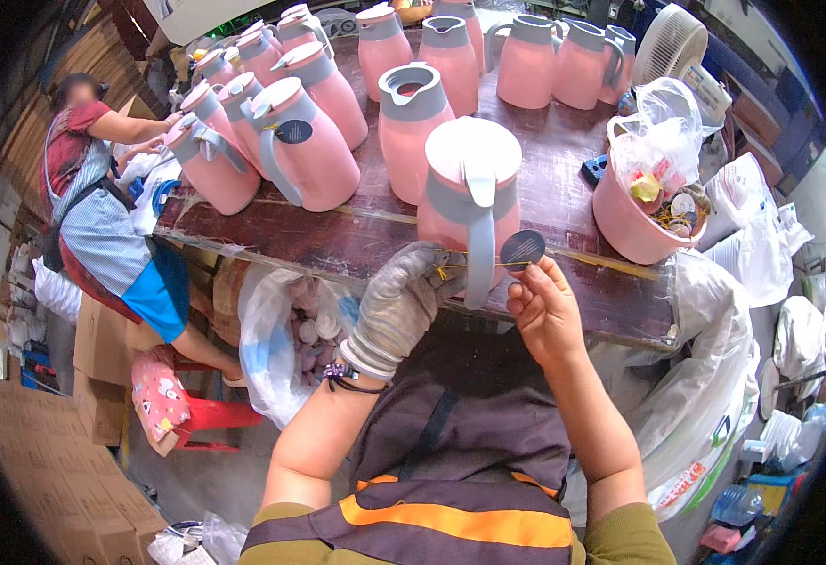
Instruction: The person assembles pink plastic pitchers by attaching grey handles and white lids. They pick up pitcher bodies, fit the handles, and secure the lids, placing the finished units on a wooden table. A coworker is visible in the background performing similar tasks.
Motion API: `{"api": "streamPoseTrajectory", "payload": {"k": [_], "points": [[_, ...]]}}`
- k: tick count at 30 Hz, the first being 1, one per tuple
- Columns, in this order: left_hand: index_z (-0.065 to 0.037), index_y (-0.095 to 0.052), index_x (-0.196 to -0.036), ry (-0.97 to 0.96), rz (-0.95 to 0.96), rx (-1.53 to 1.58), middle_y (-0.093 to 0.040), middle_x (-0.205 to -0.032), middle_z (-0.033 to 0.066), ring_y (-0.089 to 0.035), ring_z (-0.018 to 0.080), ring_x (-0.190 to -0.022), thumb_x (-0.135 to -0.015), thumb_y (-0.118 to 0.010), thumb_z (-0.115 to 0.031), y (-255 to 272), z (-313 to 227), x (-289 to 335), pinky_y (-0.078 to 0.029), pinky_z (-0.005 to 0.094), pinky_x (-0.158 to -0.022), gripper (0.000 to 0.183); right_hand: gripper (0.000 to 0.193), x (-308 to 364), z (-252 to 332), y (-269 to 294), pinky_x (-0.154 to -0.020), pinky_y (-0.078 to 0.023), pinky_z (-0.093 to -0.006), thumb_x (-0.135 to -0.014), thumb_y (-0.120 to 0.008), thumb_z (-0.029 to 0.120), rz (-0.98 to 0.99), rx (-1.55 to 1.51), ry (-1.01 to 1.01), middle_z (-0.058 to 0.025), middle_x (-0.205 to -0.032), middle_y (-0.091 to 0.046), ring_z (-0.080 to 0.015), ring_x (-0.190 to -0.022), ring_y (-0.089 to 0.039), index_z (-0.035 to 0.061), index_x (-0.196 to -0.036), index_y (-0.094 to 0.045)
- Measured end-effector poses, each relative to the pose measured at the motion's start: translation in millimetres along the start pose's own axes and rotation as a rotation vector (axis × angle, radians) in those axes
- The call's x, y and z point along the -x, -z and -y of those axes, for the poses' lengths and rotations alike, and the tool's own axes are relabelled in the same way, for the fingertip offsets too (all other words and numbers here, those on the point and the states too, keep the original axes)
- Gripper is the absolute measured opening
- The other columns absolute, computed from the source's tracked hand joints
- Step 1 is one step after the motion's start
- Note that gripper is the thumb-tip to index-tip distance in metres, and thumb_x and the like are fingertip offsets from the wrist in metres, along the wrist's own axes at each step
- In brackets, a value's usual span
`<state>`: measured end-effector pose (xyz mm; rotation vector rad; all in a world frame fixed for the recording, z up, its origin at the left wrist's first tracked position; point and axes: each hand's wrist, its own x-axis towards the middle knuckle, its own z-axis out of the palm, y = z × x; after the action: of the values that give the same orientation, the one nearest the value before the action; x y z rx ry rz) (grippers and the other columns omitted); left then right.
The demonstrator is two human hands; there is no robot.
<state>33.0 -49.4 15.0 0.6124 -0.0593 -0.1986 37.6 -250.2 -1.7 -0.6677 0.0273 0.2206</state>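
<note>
Right before me at the table's near edge stands a pink thermal jug (451, 224) with a white lid (472, 149) and grey handle (480, 254) facing me. My left hand (396, 306), in a grey work glove, is closed at the left of the handle on a thin yellow cord (447, 268). This cord runs across the handle to a round black hang tag (522, 249). Between thumb and fingers, my bare right hand (549, 306) pinches the tag's lower edge, just right of the handle. A lidless pink jug (411, 132) stands behind.
Several pink jugs (314, 151) crowd the table's left; one carries a black tag. At right are a pink bucket (625, 221) with bags and cords, and a white fan (672, 47). Below the edge sits a bag of lids (276, 372). A co-worker (102, 207) is at left.
</note>
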Motion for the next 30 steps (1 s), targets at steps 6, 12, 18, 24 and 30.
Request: {"api": "streamPoseTrajectory", "payload": {"k": [6, 12, 18, 24, 30], "points": [[-0.002, -0.059, -0.115, -0.028, 0.192, 0.245, -0.065, -0.108, 0.0121, -0.063, 0.0222, -0.097, -0.092, -0.052, -0.016, -31, -14, -3, -0.052, 0.0370, -0.087, 0.028, 0.015, -2, -11, -25, -0.060, -0.049, -0.0221, -0.094, -0.056, 0.012, 0.075, -0.252, 0.099, -0.0038, -0.097, -0.064, -0.0096, -0.071, -0.059, 0.0099, -0.109, -0.056], [-0.006, -0.050, -0.134, -0.126, 0.063, -0.470, -0.065, -0.109, 0.0034, -0.059, 0.0037, -0.066, -0.091, -0.054, -0.006, -44, -22, 6, -0.042, 0.0147, -0.047, 0.043, 0.012, -4, 11, -42, -0.064, -0.045, -0.0197, -0.091, -0.060, 0.005, 0.140, 0.456, 0.468, -0.0003, -0.090, -0.061, -0.0055, -0.074, -0.055, 0.0037, -0.103, -0.058], [-0.006, -0.049, -0.135, -0.087, 0.043, -0.736, -0.065, -0.101, -0.0003, -0.056, 0.0011, -0.069, -0.088, -0.066, -0.010, -63, -28, 16, -0.041, 0.0140, -0.049, 0.050, 0.013, 7, 22, -64, -0.068, -0.044, -0.0190, -0.087, -0.061, -0.001, -0.038, 0.848, 0.728, 0.0009, -0.087, -0.060, -0.0045, -0.076, -0.054, 0.0002, -0.101, -0.060], [-0.005, -0.054, -0.127, -0.288, 0.070, -0.880, -0.065, -0.103, 0.0017, -0.057, 0.0041, -0.078, -0.087, -0.067, -0.009, -64, -24, 15, -0.048, 0.0189, -0.064, 0.043, 0.013, 14, 10, -67, -0.060, -0.040, -0.0194, -0.086, -0.062, -0.002, 0.028, 0.931, 0.806, 0.0002, -0.083, -0.059, -0.0050, -0.067, -0.051, 0.0007, -0.098, -0.064], [-0.002, -0.058, -0.116, -0.255, 0.008, -0.833, -0.064, -0.103, 0.0025, -0.058, 0.0080, -0.092, -0.088, -0.065, -0.006, -49, -16, 14, -0.050, 0.0233, -0.081, 0.029, 0.033, 16, -4, -63, -0.081, -0.044, -0.0229, -0.090, -0.059, 0.006, 0.146, 0.633, 0.423, -0.0045, -0.104, -0.058, -0.0103, -0.093, -0.056, 0.0040, -0.122, -0.050]]}}
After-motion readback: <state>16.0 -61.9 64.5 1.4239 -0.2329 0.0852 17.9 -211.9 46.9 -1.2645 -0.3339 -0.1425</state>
